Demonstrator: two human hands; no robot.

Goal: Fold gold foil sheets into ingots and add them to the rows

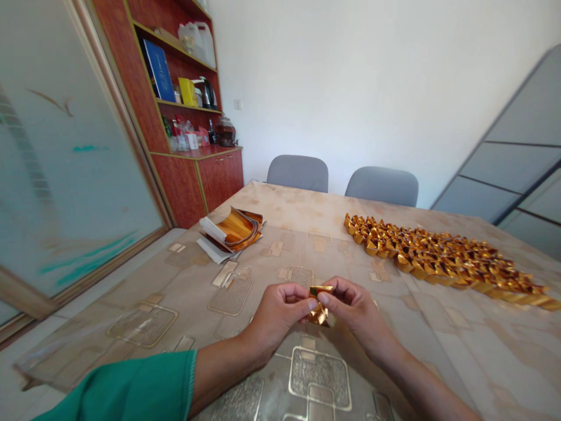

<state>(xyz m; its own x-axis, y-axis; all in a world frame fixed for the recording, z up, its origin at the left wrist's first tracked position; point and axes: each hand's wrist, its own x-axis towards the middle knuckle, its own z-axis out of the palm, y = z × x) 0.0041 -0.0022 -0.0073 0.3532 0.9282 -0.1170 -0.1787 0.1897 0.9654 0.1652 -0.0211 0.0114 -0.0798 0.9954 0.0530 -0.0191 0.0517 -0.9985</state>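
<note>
A small folded piece of gold foil paper (318,316) is held up over the near middle of the table. My left hand (283,307) pinches its left side between thumb and fingers. On its right side, my right hand (350,301) grips it the same way, so both thumbs face me close together. The foil shows creases and pointed corners; its middle is partly covered by the thumbs. Farther off to the left lies a curled stack of gold foil sheets (239,228) with white paper edges. Several rows of folded gold foil pieces (421,251) stand packed together at the right.
A patterned cloth covers the table (175,298). Two grey chairs (298,172) stand at its far side. Beyond the left corner is a red-brown cabinet (197,181) with bottles, a kettle and boxes. A frosted glass door (83,164) is at the left, grey panels (521,140) at the right.
</note>
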